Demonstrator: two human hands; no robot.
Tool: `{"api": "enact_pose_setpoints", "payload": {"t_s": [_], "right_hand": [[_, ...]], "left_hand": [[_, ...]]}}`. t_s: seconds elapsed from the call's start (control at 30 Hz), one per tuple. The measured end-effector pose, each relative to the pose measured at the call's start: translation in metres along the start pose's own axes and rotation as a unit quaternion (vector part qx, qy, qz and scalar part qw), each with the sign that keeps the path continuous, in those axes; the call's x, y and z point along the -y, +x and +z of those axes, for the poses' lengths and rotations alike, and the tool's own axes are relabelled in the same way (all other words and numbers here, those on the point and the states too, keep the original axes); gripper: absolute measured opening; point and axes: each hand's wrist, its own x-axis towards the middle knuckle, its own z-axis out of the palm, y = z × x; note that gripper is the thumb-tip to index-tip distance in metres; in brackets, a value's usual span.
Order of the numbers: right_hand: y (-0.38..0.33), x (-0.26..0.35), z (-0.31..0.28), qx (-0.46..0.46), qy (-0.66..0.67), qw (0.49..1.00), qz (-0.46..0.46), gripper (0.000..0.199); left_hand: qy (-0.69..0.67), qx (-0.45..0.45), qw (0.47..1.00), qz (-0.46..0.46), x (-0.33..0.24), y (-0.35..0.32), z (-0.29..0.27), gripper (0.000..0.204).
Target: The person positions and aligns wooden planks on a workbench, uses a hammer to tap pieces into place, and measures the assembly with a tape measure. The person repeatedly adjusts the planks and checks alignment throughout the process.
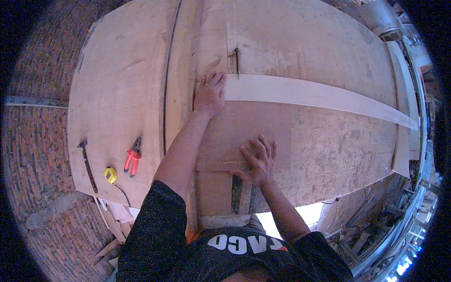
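Observation:
A long pale strip (300, 91) lies across the wooden worktop, running from the wooden guide rail to beyond the right edge. My left hand (210, 95) is closed over the strip's left end, beside the rail, its fingers bent and together. Below the strip is a flat brown board (221, 136). My right hand (259, 162) rests on that board near its front edge, fingers spread and holding nothing. A thin dark metal piece (237, 61) stands at the strip's far edge, just right of my left hand; its exact kind is unclear.
The guide rail (185, 61) runs front to back beside a dark slot. Left of it lie a hammer (88, 167), a yellow tape measure (110, 175) and red-handled pliers (133, 160). A brick surface (35, 145) borders the worktop (122, 89). Wood pieces (401, 150) stand along the right edge.

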Motion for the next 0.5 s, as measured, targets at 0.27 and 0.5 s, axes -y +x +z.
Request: {"api": "enact_pose_setpoints", "payload": {"t_s": [0.27, 0.5], "right_hand": [[0.007, -0.003, 0.000, -0.010, 0.010, 1.000, -0.003, 0.088], [0.016, -0.003, -0.002, 0.009, 0.003, 1.000, 0.011, 0.088]], "left_hand": [[-0.010, -0.027, 1.000, 0.012, 0.005, 0.008, 0.006, 0.049], [-0.010, -0.029, 0.999, 0.023, 0.010, 0.018, 0.009, 0.050]]}}
